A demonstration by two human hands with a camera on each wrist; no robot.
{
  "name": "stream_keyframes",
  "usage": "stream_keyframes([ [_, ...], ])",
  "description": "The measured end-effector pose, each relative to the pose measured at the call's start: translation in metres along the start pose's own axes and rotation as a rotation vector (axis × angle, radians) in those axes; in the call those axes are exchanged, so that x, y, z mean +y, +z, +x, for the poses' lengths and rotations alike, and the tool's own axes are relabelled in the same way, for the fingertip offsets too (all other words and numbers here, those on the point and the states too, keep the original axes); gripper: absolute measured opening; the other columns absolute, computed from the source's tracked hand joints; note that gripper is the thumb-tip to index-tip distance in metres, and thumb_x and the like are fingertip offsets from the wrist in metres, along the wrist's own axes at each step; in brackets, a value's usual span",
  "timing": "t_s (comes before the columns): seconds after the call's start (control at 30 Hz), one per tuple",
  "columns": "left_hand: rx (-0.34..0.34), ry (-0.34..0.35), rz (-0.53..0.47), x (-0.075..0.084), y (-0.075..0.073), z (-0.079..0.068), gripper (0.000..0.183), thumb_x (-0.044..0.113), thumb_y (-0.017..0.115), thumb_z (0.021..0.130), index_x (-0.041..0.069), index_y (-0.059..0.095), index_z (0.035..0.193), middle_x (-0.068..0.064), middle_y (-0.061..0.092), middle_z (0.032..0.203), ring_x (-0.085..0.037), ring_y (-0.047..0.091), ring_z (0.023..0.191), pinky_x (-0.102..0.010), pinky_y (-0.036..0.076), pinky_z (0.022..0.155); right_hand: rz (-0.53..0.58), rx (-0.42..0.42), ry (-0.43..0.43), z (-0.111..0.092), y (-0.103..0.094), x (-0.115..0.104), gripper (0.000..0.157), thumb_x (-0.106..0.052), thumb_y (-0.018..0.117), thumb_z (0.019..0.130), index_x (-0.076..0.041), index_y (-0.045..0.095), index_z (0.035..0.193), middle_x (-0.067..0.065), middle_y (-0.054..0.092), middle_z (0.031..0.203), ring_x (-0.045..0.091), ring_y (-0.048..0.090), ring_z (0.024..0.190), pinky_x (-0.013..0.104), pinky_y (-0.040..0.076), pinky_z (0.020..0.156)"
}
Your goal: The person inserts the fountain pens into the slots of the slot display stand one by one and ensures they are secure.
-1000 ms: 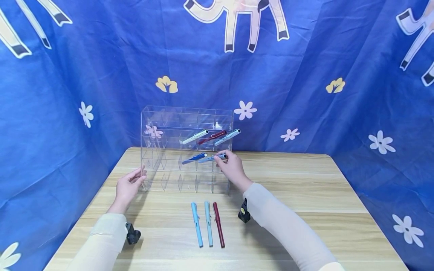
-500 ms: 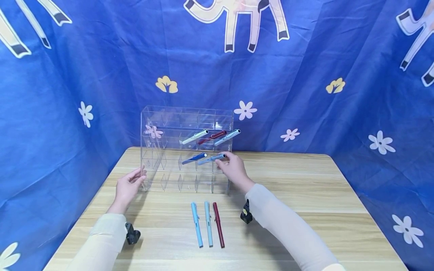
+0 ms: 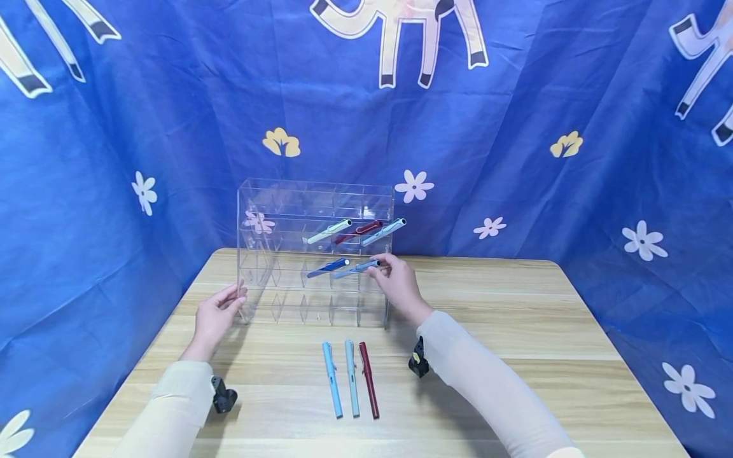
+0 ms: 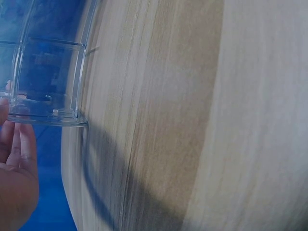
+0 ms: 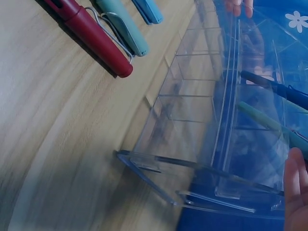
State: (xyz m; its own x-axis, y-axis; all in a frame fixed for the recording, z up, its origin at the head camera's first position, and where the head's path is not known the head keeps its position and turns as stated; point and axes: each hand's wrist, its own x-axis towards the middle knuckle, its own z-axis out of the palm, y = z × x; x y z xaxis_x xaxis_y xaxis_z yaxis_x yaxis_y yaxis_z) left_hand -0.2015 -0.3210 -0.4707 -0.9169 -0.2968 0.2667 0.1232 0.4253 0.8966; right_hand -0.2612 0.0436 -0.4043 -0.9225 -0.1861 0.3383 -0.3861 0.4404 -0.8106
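Note:
A clear acrylic rack (image 3: 286, 280) with rows of compartments stands on the table. My left hand (image 3: 216, 316) holds its left side edge between thumb and fingers. My right hand (image 3: 399, 284) is at the rack's right part, thumb and index finger on either side of the cap end of a light blue pen (image 3: 350, 271) that leans in a compartment. A dark blue pen (image 3: 328, 268) lies in the same row. Above sit a pale green pen (image 3: 329, 232), a dark red pen (image 3: 357, 233) and a light blue one (image 3: 383, 233).
On the table (image 3: 487, 305) in front of the rack lie a sky-blue pen (image 3: 332, 380), a grey-blue pen (image 3: 352, 378) and a dark red pen (image 3: 369, 380), side by side. A patterned blue curtain (image 3: 458, 159) surrounds the table's back and sides.
My right hand has slid slightly right along the light blue pen to its cap end. The pen sits a touch farther left. The left hand and the rack have stayed put.

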Motion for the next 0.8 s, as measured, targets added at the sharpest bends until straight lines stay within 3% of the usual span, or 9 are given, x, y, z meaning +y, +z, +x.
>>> stream_keyframes([
  [0.3,0.002,0.017,-0.010,-0.001,0.001,0.000,0.041,0.001,0.063,0.091,-0.008,0.052,0.129,-0.027,0.057,0.116,0.017,0.053,0.084,-0.006,0.046,0.078,-0.047,-0.027,-0.008,0.001,-0.003,0.000,0.019,-0.016,0.067,0.091,-0.011,0.068,0.109,-0.005,0.067,0.079,0.009,0.061,0.068,0.023,0.047,0.052],
  [0.47,0.002,0.017,-0.014,-0.001,0.001,0.000,0.040,0.001,0.063,0.091,-0.007,0.053,0.129,-0.028,0.058,0.115,0.017,0.054,0.083,-0.006,0.047,0.078,-0.057,-0.037,-0.019,0.000,-0.002,0.001,0.027,-0.017,0.070,0.089,-0.012,0.066,0.115,-0.003,0.065,0.078,0.009,0.058,0.067,0.023,0.047,0.051],
  [0.67,0.004,0.006,-0.009,-0.002,0.001,0.000,0.041,0.002,0.063,0.091,-0.008,0.052,0.129,-0.028,0.058,0.115,0.017,0.054,0.083,-0.005,0.046,0.077,-0.005,-0.025,-0.032,-0.005,-0.008,0.004,0.043,-0.016,0.073,0.086,-0.013,0.059,0.126,0.003,0.067,0.105,0.008,0.063,0.077,0.025,0.054,0.062],
  [0.8,-0.001,-0.006,-0.001,-0.001,0.000,0.001,0.041,0.003,0.063,0.091,-0.008,0.052,0.129,-0.027,0.058,0.116,0.019,0.052,0.081,-0.005,0.046,0.076,0.046,0.051,-0.073,-0.009,-0.018,0.009,0.041,-0.017,0.074,0.086,-0.013,0.059,0.123,0.007,0.067,0.111,0.014,0.066,0.080,0.028,0.057,0.064],
])
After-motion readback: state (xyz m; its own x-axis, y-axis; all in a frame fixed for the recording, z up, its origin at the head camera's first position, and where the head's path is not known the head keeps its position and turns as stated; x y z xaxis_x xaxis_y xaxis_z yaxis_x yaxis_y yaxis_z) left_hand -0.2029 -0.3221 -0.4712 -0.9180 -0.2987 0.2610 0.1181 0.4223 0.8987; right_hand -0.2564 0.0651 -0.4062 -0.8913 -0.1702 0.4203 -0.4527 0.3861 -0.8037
